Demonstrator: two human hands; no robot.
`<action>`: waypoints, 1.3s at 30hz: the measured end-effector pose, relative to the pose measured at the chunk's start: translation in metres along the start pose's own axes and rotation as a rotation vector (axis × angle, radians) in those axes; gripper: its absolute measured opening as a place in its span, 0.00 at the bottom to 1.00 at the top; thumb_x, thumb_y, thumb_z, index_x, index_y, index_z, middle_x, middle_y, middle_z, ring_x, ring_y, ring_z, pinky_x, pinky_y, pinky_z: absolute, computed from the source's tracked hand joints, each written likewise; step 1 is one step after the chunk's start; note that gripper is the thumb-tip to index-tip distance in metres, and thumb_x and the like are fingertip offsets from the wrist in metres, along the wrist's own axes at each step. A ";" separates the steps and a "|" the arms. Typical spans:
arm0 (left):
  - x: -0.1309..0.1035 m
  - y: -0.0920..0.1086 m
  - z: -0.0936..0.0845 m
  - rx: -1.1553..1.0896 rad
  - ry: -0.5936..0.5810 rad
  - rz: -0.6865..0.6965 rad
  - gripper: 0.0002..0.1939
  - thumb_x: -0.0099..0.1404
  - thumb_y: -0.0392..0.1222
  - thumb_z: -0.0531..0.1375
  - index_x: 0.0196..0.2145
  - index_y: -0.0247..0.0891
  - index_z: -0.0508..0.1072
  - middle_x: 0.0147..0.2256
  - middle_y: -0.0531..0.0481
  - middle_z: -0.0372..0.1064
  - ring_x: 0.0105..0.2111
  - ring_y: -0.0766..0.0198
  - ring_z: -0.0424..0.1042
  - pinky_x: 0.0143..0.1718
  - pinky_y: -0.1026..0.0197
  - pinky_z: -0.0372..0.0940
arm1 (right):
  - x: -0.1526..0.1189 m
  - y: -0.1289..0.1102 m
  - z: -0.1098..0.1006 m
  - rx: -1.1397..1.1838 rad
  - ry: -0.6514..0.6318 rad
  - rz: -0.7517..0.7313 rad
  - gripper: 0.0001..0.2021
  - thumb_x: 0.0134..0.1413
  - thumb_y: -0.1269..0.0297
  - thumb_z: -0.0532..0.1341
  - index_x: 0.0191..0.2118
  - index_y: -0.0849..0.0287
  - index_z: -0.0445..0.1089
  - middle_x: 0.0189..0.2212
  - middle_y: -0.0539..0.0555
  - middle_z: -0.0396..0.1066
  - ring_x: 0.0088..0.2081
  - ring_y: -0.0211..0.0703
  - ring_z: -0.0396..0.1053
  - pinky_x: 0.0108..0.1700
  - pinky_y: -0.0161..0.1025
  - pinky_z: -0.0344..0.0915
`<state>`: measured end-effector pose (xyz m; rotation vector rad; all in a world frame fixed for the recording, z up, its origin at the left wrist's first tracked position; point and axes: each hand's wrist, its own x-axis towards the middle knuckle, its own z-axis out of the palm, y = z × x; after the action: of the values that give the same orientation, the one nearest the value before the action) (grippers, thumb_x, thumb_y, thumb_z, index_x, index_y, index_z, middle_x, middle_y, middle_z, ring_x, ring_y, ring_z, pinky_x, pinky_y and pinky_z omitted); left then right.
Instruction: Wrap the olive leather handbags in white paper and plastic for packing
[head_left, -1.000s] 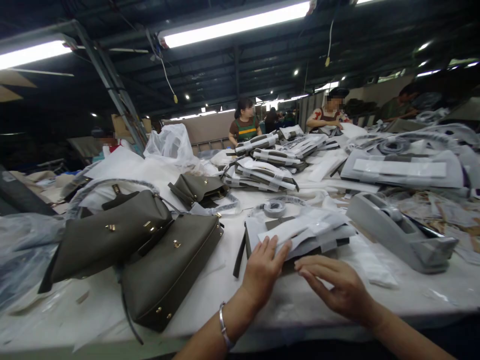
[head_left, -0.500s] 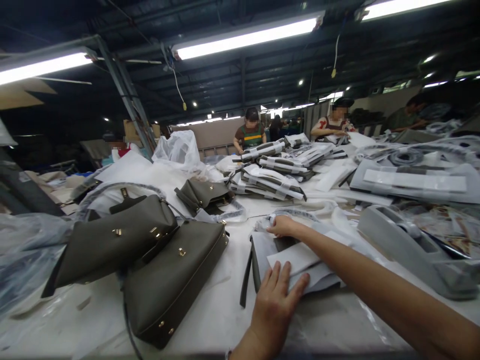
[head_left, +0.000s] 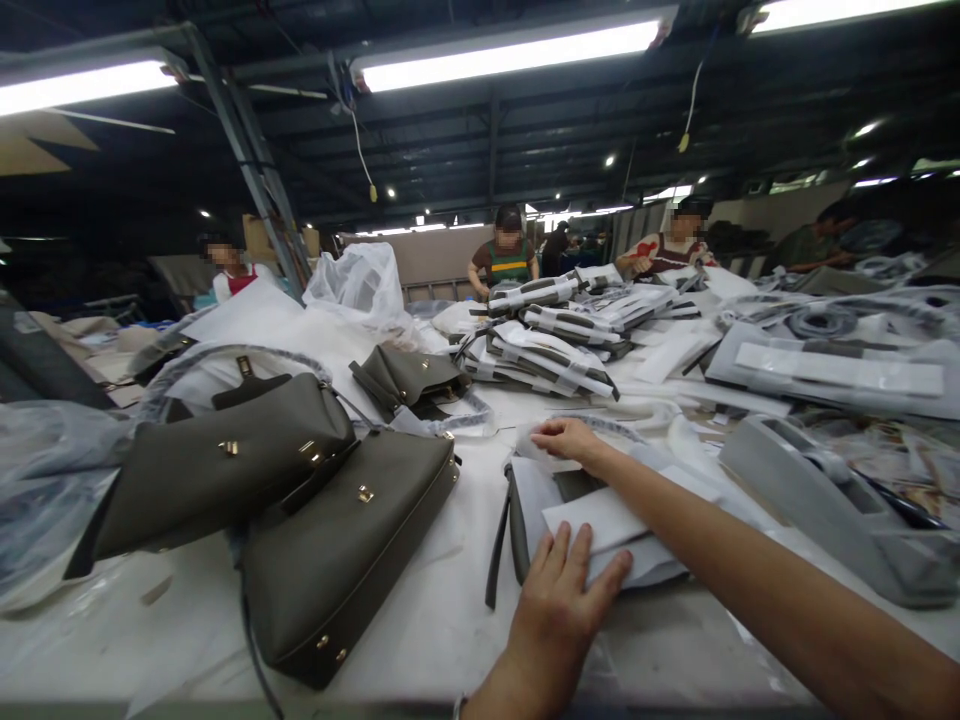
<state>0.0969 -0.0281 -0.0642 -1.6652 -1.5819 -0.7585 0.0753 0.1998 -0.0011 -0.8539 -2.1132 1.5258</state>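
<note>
Paper (head_left: 596,518), white and thin, folded over a dark-olive bundle (head_left: 576,485) on the pale counter (head_left: 427,630), under the spread left hand (head_left: 561,605), with the right hand (head_left: 574,442) curled at the far edge by a plastic-wrapped strap (head_left: 622,432), pinching or not impossible to tell. Overhead, a dark roof (head_left: 547,135) with three long tube lights (head_left: 517,57). Two smooth, boxy olive bags (head_left: 217,475) with gold-coloured clasps (head_left: 365,494) to the left, one grey tape dispenser (head_left: 817,515) to the right.

Our single head-worn view, facing forward and down across the table (head_left: 420,610), left hand (head_left: 559,610) and right hand (head_left: 571,442) close before us.
</note>
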 end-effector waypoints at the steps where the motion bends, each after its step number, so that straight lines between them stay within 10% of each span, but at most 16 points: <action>1: 0.000 0.000 0.001 0.002 0.002 0.004 0.21 0.70 0.40 0.60 0.59 0.53 0.70 0.53 0.45 0.74 0.52 0.50 0.75 0.48 0.50 0.75 | -0.001 -0.003 0.000 0.022 -0.004 -0.024 0.17 0.45 0.54 0.72 0.36 0.62 0.78 0.27 0.52 0.76 0.29 0.38 0.71 0.35 0.35 0.67; 19: 0.006 0.000 -0.005 0.036 0.016 0.025 0.17 0.73 0.40 0.57 0.57 0.52 0.73 0.52 0.46 0.75 0.50 0.51 0.76 0.46 0.52 0.76 | 0.021 -0.057 -0.006 0.212 0.168 -0.278 0.22 0.35 0.45 0.71 0.31 0.61 0.79 0.29 0.56 0.77 0.32 0.44 0.72 0.40 0.43 0.70; 30: 0.004 0.000 -0.007 -0.054 -0.057 -0.037 0.19 0.73 0.38 0.56 0.59 0.50 0.70 0.53 0.46 0.73 0.53 0.52 0.74 0.50 0.50 0.74 | -0.127 -0.035 -0.023 -0.204 -0.144 -0.519 0.08 0.59 0.58 0.64 0.36 0.52 0.81 0.35 0.51 0.80 0.38 0.42 0.76 0.45 0.37 0.70; 39: 0.005 -0.002 -0.017 -0.285 -0.094 -0.159 0.16 0.69 0.33 0.56 0.54 0.33 0.69 0.50 0.39 0.74 0.54 0.54 0.72 0.59 0.50 0.68 | -0.157 0.003 -0.031 -0.198 -0.281 -0.495 0.07 0.63 0.60 0.63 0.40 0.52 0.79 0.39 0.50 0.79 0.42 0.41 0.76 0.48 0.35 0.71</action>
<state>0.0957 -0.0389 -0.0505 -1.8123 -1.7532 -1.0420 0.2108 0.1162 0.0115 -0.1442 -2.4659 1.2408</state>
